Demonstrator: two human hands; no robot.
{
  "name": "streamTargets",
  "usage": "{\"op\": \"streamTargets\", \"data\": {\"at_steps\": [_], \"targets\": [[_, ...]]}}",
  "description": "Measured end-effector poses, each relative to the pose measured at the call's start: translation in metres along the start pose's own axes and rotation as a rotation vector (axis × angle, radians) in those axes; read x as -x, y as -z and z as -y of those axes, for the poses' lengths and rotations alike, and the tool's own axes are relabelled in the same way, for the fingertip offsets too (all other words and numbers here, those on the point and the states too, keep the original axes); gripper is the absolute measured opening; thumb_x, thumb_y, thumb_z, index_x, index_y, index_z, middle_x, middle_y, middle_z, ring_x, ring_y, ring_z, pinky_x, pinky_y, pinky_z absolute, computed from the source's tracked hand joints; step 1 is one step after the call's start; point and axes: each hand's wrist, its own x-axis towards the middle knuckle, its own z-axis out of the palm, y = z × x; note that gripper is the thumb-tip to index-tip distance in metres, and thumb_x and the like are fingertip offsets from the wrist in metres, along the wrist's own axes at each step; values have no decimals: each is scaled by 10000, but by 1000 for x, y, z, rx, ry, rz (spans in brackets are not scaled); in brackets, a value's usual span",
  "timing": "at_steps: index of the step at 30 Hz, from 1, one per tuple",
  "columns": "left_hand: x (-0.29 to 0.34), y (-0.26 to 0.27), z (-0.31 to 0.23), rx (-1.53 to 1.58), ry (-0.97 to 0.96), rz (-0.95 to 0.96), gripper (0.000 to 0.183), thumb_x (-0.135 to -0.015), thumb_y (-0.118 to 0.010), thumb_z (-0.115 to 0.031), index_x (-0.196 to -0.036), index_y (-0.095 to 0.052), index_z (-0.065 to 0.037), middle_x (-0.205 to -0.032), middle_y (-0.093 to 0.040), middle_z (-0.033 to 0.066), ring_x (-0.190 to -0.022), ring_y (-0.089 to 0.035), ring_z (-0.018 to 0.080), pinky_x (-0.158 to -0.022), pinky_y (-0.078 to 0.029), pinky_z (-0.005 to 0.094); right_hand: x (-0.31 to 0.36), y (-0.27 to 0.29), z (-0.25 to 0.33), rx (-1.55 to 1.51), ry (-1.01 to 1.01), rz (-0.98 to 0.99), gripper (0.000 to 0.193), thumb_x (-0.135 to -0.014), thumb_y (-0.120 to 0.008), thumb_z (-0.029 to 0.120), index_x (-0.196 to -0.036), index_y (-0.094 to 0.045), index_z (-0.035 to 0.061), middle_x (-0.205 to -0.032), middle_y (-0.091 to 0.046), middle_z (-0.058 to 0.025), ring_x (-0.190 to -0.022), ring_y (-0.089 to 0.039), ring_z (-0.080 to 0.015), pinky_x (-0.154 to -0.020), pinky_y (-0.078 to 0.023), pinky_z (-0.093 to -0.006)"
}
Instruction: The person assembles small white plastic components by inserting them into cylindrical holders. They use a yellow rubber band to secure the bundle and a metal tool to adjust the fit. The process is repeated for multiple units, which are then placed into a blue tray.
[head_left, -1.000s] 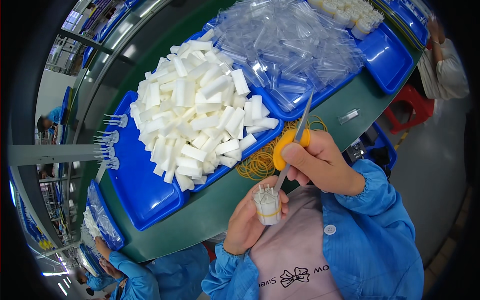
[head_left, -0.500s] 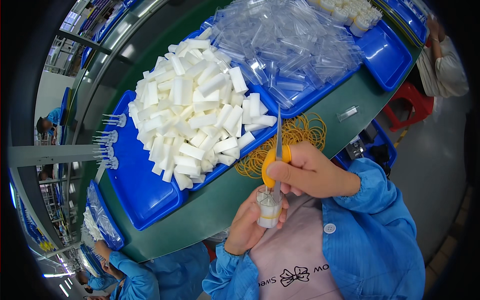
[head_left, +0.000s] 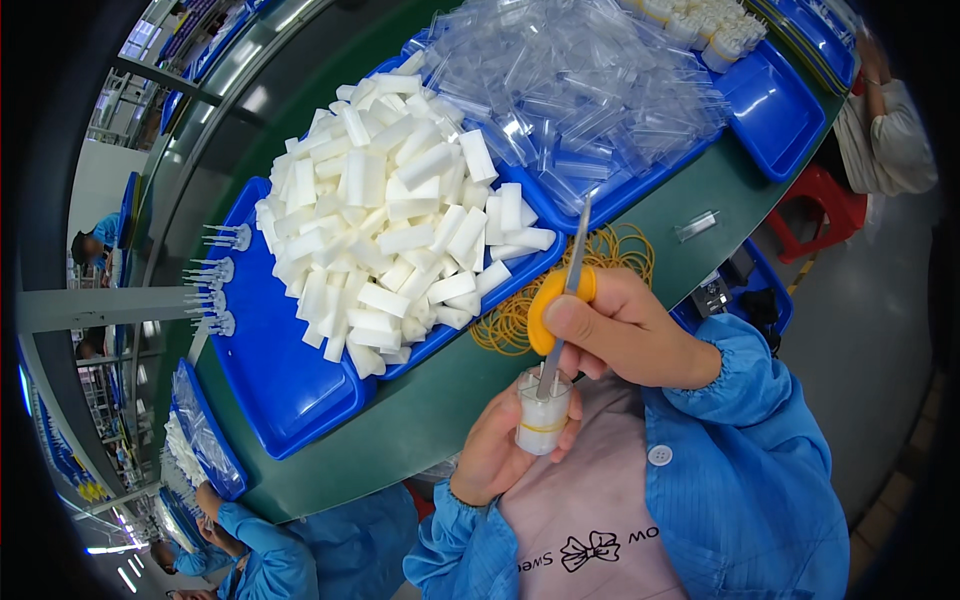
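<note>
Low in front of my chest, my left hand [head_left: 500,445] is closed around a small clear cylinder with white contents [head_left: 541,428], a yellow rubber band round its middle. My right hand [head_left: 640,330] grips a long, slim metal tool [head_left: 575,265] whose pointed end is up; its exact kind is unclear. The lower end of this tool reaches into the cylinder's top. What looks like an orange finger cover [head_left: 547,312] wraps my right index finger beside the tool. Thin upright prongs show at the cylinder's mouth, too small to make out well.
White foam blocks [head_left: 385,215] are heaped in a blue tray [head_left: 285,385]. Beyond lie clear plastic pieces [head_left: 570,80] in another tray, and yellow rubber bands [head_left: 500,325]. A single clear tube [head_left: 697,226] lies on the green table [head_left: 420,410]. Other people sit at left and far right.
My right hand has shifted slightly, and the tool has tilted, its pointed upper end swinging right. The cylinder in my left hand has barely moved.
</note>
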Motion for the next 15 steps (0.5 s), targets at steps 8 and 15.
{"op": "streamTargets", "data": {"at_steps": [8,15], "targets": [[-1,12,5,40,76,17,517,-930,-438,-465,-1202,-444,-26,-992,-555,123,-724,-552,185,-566,-446,273,2,-3,-6,306,242,98,286,-948,-515,258,-857,-621,9,-676,-602,-35,-537,-541,-77,-479,-408,-215],[-4,-5,0,139,116,-40,446,-943,-318,-396,-1102,-510,-26,-849,-570,144,-562,-528,231,-443,-410,298,11,0,-6,169,228,-42,291,-949,-510,269,-871,-615,9,-679,-600,-38,-530,-530,-62,-473,-406,-206]]}}
